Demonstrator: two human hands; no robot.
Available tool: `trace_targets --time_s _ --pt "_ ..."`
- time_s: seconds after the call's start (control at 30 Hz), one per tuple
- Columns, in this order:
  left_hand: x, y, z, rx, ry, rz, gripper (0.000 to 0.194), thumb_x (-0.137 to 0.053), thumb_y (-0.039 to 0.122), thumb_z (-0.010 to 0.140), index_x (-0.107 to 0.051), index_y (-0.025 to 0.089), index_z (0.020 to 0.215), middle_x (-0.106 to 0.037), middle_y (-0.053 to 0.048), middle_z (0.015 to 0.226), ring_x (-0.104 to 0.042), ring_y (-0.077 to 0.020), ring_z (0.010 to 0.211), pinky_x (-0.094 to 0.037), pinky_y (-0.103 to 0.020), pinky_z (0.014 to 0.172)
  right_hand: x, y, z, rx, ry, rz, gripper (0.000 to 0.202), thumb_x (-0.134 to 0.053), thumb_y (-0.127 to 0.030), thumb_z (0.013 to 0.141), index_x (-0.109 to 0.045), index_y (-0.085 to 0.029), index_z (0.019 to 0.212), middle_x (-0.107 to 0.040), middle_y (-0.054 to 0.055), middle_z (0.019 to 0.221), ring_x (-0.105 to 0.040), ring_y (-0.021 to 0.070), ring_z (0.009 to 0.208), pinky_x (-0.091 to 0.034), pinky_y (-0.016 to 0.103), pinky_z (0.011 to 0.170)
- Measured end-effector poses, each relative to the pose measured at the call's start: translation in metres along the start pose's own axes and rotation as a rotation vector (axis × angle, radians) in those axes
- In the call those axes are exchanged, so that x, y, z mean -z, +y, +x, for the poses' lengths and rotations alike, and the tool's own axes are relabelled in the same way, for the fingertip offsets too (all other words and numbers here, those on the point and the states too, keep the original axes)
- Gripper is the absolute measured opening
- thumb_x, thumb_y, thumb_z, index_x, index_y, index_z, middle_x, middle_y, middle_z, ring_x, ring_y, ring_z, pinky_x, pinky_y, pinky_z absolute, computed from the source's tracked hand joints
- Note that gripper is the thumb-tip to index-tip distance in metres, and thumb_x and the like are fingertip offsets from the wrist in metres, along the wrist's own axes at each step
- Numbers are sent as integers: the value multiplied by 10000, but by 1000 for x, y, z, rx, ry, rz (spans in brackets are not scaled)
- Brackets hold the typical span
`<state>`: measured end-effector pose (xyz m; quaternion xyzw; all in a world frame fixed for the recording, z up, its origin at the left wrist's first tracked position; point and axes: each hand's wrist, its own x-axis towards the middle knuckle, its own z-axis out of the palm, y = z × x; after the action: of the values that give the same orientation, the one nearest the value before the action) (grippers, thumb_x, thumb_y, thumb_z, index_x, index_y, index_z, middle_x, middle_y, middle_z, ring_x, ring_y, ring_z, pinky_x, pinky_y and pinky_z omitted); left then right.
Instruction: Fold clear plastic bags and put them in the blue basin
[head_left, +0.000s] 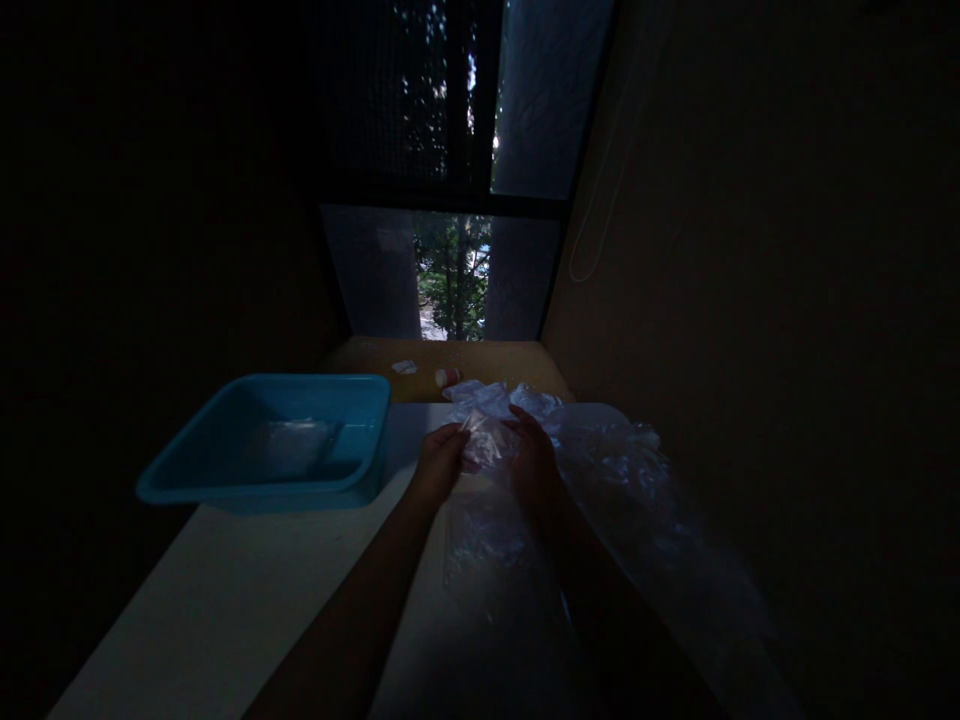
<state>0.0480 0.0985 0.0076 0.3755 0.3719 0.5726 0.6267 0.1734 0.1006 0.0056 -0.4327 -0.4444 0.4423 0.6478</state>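
Between my two hands is a crinkled clear plastic bag point(489, 440), held above the white table point(247, 570). My left hand point(442, 455) pinches its left side, thumb and fingers together. On the other side my right hand point(534, 455) grips the bag, fingers curled at its edge. More clear plastic bags point(622, 455) lie heaped to the right, running down along the table's right side. Another sheet of clear plastic point(487, 540) rests on the table below my hands. Dim light hides the finer details.
A blue plastic basin point(360, 490) stands at the table's left, with a flat clear plastic packet point(292, 445) inside. Beyond the table, a ledge point(517, 360) under the window point(450, 270) bears a small cup-like item point(448, 378) and a white scrap point(405, 367). A cord point(581, 278) hangs along the right wall.
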Motion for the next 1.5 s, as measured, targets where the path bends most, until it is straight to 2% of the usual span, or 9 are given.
trace_targets --time_s 0.23,0.37,0.47,0.63,0.93,1.17,1.5 --pt "0 1 -6 -30 -55 122 129 -590 254 538 -554 134 508 -497 29 404 -408 -70 359 -298 -192 396 -1 -3 -5 -126 -90 -12 198 -623 -300 543 -629 -164 687 -583 3 621 -501 119 559 -385 248 529" --pt "-2 3 -6 -79 -22 242 167 -615 295 548 -561 142 508 -510 26 424 -418 -78 386 -306 -194 408 -1 -2 -4 -167 -101 -97 170 -618 -296 545 -616 -142 616 -551 -13 538 -464 96 500 -356 227 493" --pt "-5 5 -6 -98 23 294 177 -634 314 544 -592 142 548 -530 22 453 -435 -87 417 -324 -198 426 -1 -5 -6 -122 -78 -70 174 -600 -316 566 -612 -148 610 -561 -10 557 -472 103 523 -370 233 515" --pt "-5 3 -5 -91 -2 292 190 -634 327 557 -613 138 557 -554 10 485 -464 -99 449 -349 -209 458 -3 -6 -8 -75 -32 -84 198 -578 -349 605 -598 -153 585 -543 -11 544 -455 100 524 -372 225 506" --pt "-2 0 -1 -164 75 301 141 -634 289 543 -628 148 552 -563 3 505 -482 -113 488 -369 -211 476 -1 2 -3 -106 -62 -128 186 -596 -332 580 -609 -147 598 -549 -10 535 -459 96 504 -361 215 481" --pt "1 0 1 -146 112 230 183 -630 316 551 -627 136 584 -549 9 481 -465 -102 450 -364 -209 458 -2 3 -4 -115 -104 -109 171 -620 -304 557 -615 -147 625 -555 -16 544 -464 87 493 -363 213 484" --pt "7 -5 6 -177 251 103 203 -615 327 582 -596 137 651 -559 22 548 -489 -94 483 -378 -207 489 -1 3 -4 -104 -123 -138 134 -596 -273 564 -622 -153 617 -518 -33 501 -424 72 453 -316 198 436"
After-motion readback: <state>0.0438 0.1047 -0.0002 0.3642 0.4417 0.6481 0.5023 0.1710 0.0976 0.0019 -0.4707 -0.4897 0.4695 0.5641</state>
